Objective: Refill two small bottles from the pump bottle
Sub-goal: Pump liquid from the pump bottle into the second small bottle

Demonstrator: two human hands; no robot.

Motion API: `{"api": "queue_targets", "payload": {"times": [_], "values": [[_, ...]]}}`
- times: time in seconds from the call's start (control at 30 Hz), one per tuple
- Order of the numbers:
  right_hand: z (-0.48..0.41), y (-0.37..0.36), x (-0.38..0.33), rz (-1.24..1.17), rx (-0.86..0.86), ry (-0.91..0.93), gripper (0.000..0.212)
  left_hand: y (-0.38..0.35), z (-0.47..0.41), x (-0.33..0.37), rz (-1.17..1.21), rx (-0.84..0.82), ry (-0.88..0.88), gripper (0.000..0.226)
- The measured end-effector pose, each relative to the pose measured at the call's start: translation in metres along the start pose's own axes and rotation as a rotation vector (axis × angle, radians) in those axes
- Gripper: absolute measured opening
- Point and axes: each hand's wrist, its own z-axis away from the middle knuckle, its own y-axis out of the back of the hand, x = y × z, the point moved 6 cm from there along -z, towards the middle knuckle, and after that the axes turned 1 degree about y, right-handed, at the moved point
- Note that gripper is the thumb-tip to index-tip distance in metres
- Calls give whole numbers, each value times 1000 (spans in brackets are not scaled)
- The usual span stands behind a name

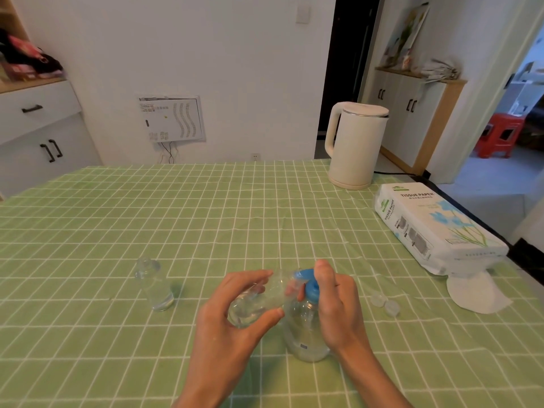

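Small bottle [259,301] between left fingers [259,278]

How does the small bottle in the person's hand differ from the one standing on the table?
The held small bottle lies tilted in the left hand, mouth at the blue pump; the standing small bottle is upright and untouched, off to the left. Both are clear, uncapped, and hold a little liquid.

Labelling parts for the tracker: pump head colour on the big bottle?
Blue. The pump head shows clearly in the head view, under the right hand.
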Motion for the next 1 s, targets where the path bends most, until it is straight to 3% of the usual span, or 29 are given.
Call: {"api": "queue_targets", "payload": {"times": [0.53, 0.77, 1.0], "values": [[-3, 0, -2, -13, -12, 61, 54, 0, 2, -1, -34, -1, 13, 48], [-1, -1, 2, -11, -5, 12, 69, 0, 1, 2, -4, 3, 12, 45], [0, -2, 0, -37, -5, 17, 68, 0, 1, 3, 10, -5, 20, 45]]}}
